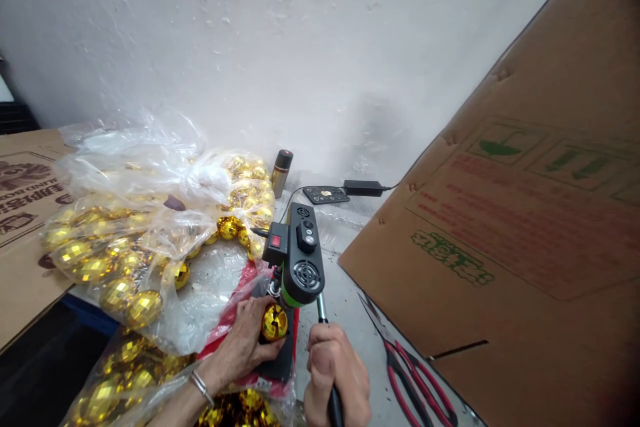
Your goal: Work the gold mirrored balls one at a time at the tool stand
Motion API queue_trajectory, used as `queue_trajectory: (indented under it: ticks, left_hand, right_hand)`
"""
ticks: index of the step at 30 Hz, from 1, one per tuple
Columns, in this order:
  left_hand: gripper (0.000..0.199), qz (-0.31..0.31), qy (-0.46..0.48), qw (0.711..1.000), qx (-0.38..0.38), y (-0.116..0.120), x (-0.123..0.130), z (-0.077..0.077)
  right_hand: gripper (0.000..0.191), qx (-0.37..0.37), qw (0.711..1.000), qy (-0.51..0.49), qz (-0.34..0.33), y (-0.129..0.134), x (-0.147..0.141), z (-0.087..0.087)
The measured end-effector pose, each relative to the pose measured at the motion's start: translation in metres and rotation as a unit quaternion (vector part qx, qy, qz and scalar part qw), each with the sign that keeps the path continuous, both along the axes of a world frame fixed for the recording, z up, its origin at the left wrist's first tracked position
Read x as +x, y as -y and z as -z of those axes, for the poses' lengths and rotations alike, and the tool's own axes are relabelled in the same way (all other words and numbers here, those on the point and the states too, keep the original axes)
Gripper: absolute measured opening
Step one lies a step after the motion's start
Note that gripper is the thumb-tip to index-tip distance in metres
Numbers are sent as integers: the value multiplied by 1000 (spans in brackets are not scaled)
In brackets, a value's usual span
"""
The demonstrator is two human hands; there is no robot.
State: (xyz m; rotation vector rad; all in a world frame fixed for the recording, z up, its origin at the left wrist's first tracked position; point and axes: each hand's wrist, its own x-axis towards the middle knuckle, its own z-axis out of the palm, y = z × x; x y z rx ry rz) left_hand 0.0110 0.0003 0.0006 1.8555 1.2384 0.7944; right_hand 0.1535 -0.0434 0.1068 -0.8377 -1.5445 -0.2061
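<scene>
My left hand [245, 333], with a metal bracelet at the wrist, has its fingers closed around a shiny gold faceted ball [275, 322]. The ball is at the base of a small black press machine [305, 253] with round vents, a red switch and a green band. My right hand [334, 373] is wrapped round the black grip of the machine's lever [321, 307], just right of the ball. Red plastic [235, 313] lies beside the machine's dark base. The exact contact between ball and machine is partly hidden by my fingers.
Clear plastic bags of gold balls [120, 253] fill the left, with more gold balls [240, 410] below. Red-handled scissors [410, 373] lie at right near a large cardboard box [500, 213]. Behind are a dark-capped can [281, 173], a phone [326, 195] and a power adapter [363, 187].
</scene>
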Motion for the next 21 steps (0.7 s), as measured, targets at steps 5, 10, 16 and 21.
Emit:
queue_trajectory:
  ticks: [5,10,16,21]
  left_hand:
    - [53,9,1,1000,5,1,-1,1]
    - [53,1,-10,1000,-22,1,2,-2]
    - [53,-2,-8,999,-39,1,4,-7]
    - [54,-2,-9,999,-33,1,4,-4]
  right_hand:
    - [33,-6,999,-17,27,4,-4,9]
    - [35,-42,995,-64,60,11,-17,8]
    - [38,-27,992,-102,69,7,-25,9]
    - [39,16,994,-92,65,-2,-21,16]
